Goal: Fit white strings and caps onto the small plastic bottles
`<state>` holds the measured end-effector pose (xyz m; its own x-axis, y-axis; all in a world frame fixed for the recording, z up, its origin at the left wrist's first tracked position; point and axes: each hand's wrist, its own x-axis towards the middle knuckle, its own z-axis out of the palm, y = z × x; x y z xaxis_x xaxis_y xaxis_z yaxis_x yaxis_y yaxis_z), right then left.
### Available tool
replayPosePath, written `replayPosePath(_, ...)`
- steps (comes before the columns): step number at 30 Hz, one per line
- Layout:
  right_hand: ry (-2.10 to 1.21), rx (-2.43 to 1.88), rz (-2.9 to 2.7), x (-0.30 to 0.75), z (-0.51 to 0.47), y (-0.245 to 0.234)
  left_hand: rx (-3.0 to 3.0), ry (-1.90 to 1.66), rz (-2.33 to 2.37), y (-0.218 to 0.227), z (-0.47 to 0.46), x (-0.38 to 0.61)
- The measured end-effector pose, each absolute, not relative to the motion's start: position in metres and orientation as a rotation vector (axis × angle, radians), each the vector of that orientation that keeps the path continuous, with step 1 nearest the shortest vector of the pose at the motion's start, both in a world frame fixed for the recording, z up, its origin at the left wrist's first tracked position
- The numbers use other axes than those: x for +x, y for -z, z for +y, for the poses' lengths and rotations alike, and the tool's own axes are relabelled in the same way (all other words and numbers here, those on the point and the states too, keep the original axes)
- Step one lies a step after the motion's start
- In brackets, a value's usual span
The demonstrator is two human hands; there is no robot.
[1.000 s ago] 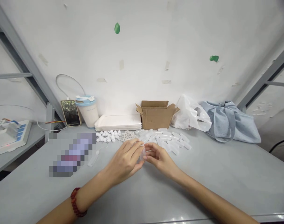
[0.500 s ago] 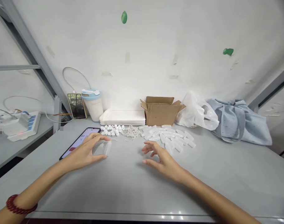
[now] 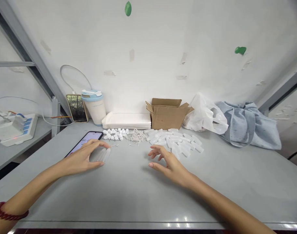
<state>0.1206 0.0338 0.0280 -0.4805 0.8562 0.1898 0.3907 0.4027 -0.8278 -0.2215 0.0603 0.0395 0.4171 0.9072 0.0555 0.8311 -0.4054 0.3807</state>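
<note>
My left hand (image 3: 83,157) rests on the grey table (image 3: 138,191) beside a phone (image 3: 83,143), its fingers curved over two clear plastic tubes (image 3: 101,155) that lie side by side. My right hand (image 3: 166,162) hovers palm down with fingers spread and nothing in it, just in front of a heap of clear tubes (image 3: 175,141). A cluster of small white caps (image 3: 115,134) and a tangle of white strings (image 3: 136,137) lie between the hands and the wall.
Along the wall stand a second phone (image 3: 76,108), a white cup with a blue lid (image 3: 93,107), stacked white trays (image 3: 126,121), an open cardboard box (image 3: 168,113), a white plastic bag (image 3: 204,115) and a blue cloth bag (image 3: 248,125). A power strip (image 3: 14,128) sits at left.
The hands, together at the middle a second ago, have parted. My left hand carried a tube left and laid it beside another by the phone; my right hand opened.
</note>
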Motion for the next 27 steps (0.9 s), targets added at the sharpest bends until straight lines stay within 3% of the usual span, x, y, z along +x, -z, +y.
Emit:
replayPosePath(16, -0.884, -1.068, -2.059, 0.122, 0.035, -0.03, 2.509, -0.417, 1.418, -0.047, 0.052, -0.197)
replayPosePath(27, -0.205, -1.127, -2.26, 0.142, 0.062, -0.022, 2.682, -0.507, 1.602, -0.047, 0.099, -0.097)
